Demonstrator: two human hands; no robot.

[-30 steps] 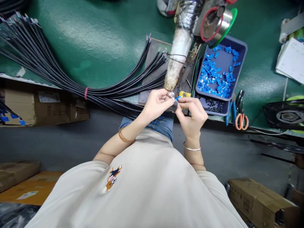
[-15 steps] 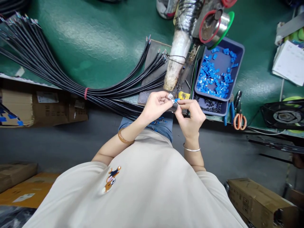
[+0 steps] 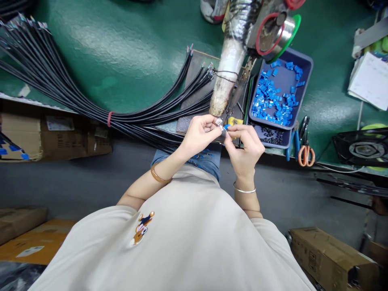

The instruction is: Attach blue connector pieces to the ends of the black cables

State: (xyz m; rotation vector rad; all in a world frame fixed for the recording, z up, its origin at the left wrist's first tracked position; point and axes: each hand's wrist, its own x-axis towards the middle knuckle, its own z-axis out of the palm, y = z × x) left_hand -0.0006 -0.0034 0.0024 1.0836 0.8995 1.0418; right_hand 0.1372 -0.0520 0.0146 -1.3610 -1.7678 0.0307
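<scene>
My left hand is closed in a pinch on the fine wire ends of a cable, with a small whitish piece at its fingertips. Close beside it, my right hand pinches a small blue connector between thumb and forefinger. The fingertips of both hands nearly meet in front of the white wrapped nozzle. A yellow sponge lies just behind the right fingers. How the wires sit in the connector is too small to tell.
Black cables, tied with a red band, stretch across the left. A blue tray of blue connectors stands right of the nozzle, above a tray of black parts. Orange-handled scissors, a solder spool and a black fan are further right.
My right hand has shifted slightly to the right with the blue connector, leaving a slightly wider gap to my left hand. My left hand has hardly moved.
</scene>
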